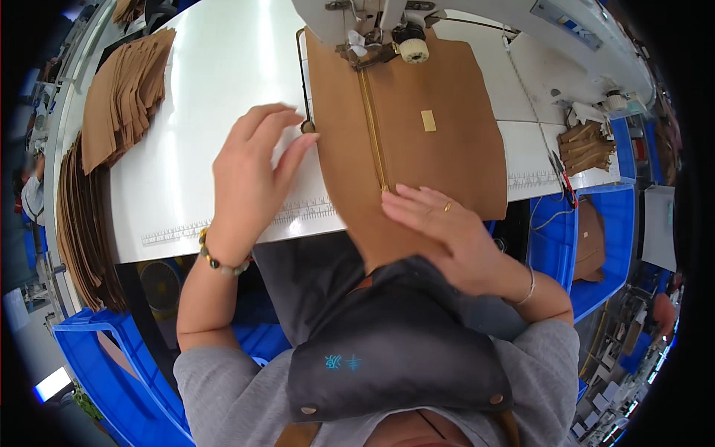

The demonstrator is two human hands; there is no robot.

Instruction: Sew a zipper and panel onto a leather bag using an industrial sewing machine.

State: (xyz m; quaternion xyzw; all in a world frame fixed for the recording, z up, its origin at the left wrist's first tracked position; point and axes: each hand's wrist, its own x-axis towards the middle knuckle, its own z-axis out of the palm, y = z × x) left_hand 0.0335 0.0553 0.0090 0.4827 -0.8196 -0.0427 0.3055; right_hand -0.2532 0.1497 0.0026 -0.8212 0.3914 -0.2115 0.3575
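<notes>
A large brown panel, leather-like (465, 156), lies under the head of a sewing machine (387, 41), and its near corner hangs over the table edge towards my lap. A gold-toned zipper (372, 127) runs along it from the needle area towards me. My right hand (443, 227) rests flat on the panel, fingertips beside the zipper's near end, fingers stretched out. Left of the panel, my left hand (253, 164) is raised with thumb and fingers apart. Between their tips shows a small dark round knob (307, 127) at the end of a thin black rod; whether they touch it I cannot tell.
Stacks of brown pieces (130, 97) lie at the left of the white table (201, 97). A printed ruler (179, 232) follows its near edge. At right are small brown strips (587, 147), red-handled scissors (567, 186) and a blue bin (607, 283); another blue bin (112, 365) stands lower left.
</notes>
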